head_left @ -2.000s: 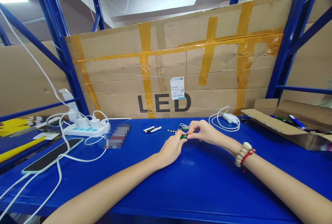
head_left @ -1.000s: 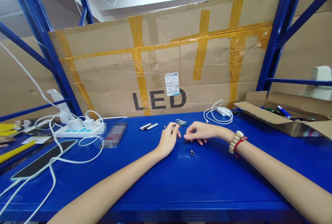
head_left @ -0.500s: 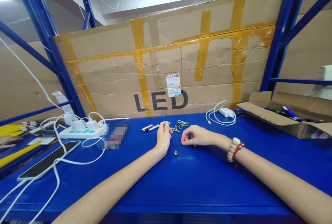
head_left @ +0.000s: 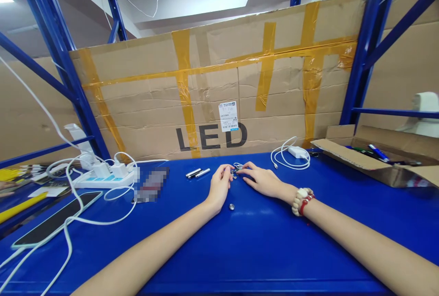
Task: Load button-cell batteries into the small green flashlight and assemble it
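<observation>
My left hand (head_left: 220, 188) rests on its side on the blue table, fingers loosely bent beside a small pile of metal pieces (head_left: 234, 175). I see nothing held in it. From the right, my right hand (head_left: 263, 180) reaches over the pile with fingers stretched and slightly apart, the fingertips at the pieces and partly hiding them. A thin looped white cord (head_left: 238, 165) lies just behind the pile. One round metal piece (head_left: 232, 207) sits alone nearer me, between my wrists. Several silver tubes (head_left: 198, 173) lie left of my left hand.
A white cable with its adapter (head_left: 297, 152) lies at the back right, near an open cardboard box (head_left: 373, 168) holding pens. On the left are a power strip (head_left: 106, 179), a phone (head_left: 58, 218) and trailing white cables. A taped cardboard sheet (head_left: 154, 117) stands behind the table.
My right hand has moved left and forward to the pile, its curled fingers now stretched out. My left hand's fingers have bent slightly towards the pieces. The view has shifted a little.
</observation>
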Motion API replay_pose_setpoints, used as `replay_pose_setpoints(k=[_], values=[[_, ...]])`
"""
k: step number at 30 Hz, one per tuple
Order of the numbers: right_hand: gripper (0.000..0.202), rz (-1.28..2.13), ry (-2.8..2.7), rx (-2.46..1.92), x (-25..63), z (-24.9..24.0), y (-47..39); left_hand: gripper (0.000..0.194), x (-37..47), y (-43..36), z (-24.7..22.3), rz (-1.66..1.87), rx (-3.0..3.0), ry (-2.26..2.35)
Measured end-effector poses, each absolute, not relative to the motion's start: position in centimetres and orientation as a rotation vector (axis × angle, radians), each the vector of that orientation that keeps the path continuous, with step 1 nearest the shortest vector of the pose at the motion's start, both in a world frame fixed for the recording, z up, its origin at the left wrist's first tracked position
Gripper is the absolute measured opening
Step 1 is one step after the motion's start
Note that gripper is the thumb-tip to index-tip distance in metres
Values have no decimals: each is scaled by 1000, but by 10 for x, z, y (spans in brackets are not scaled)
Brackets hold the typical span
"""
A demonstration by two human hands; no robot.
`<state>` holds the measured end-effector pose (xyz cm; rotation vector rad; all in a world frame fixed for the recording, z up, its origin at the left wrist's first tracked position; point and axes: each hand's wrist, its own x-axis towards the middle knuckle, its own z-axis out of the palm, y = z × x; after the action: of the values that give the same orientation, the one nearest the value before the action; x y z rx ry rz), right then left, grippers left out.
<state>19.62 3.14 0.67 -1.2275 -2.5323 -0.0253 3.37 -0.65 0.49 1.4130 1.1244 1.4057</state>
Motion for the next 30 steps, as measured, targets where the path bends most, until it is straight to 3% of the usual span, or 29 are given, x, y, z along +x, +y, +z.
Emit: replay_pose_setpoints(k=[16, 23, 30], values=[[31, -17, -2407, -1397, 193, 11, 31, 26, 35, -7, 5, 1389, 1393, 1128], [32, 81, -2304, -1482, 194, 14, 29, 12, 35, -10, 7, 1372, 1559, 1123], [28, 69, -2225, -1498, 197, 9, 35, 10, 33, -7, 3, 1361, 1625, 1139]])
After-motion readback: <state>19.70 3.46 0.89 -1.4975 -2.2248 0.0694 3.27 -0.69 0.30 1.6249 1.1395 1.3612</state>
